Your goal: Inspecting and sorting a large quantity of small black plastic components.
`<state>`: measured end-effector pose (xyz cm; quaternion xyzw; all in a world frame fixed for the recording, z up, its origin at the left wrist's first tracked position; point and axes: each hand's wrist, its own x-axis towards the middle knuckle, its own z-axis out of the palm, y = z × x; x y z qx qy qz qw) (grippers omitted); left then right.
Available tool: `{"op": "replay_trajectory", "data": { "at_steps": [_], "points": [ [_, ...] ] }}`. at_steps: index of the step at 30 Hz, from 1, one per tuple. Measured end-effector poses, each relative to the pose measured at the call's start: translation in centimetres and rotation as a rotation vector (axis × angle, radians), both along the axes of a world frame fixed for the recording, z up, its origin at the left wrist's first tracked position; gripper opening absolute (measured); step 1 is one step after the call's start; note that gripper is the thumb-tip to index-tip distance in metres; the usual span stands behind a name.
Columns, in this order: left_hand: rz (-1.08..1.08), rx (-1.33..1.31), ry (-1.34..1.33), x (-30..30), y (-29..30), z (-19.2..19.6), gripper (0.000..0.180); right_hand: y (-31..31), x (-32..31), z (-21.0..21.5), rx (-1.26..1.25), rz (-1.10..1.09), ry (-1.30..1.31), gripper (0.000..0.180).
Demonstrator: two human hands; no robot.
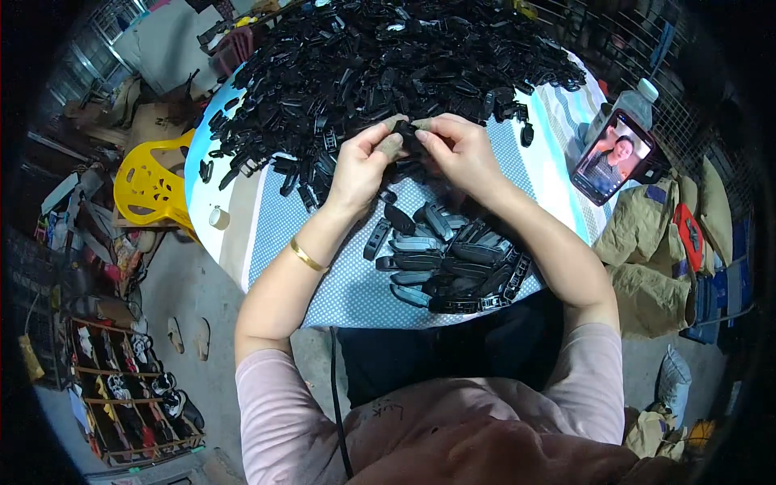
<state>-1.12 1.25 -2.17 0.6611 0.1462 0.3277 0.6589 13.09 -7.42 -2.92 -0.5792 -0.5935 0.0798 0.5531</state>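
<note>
Over the near edge of a large heap of black plastic parts (388,69), both my hands meet around one small black plastic part (407,133). My left hand (362,162) pinches it with thumb and index finger, which wear greyish-green fingertip covers. My right hand (462,153) grips its other side, also between thumb and finger. The fingers hide much of its shape. Between my forearms lies a smaller pile of elongated black and grey parts (453,259), close to the near table edge. A gold bangle (307,255) circles my left wrist.
The round table has a patterned cloth (347,299). At its right, a phone (613,158) showing a person leans by a clear plastic bottle (638,101). A small white cup-like roll (218,217) stands at left, near a yellow plastic chair (153,182). Brown sacks (647,275) sit right.
</note>
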Motion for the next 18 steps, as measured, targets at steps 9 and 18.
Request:
{"op": "replay_trajectory", "data": {
  "at_steps": [9,18],
  "points": [
    [-0.057,-0.085,-0.082,-0.6,0.1,0.9,0.031,-0.8,-0.5,1.4,-0.149,-0.064,-0.070,0.026],
    [-0.059,0.075,-0.075,-1.1,0.5,1.2,0.021,-0.7,-1.0,0.1,-0.107,0.030,-0.218,0.027]
  ]
}}
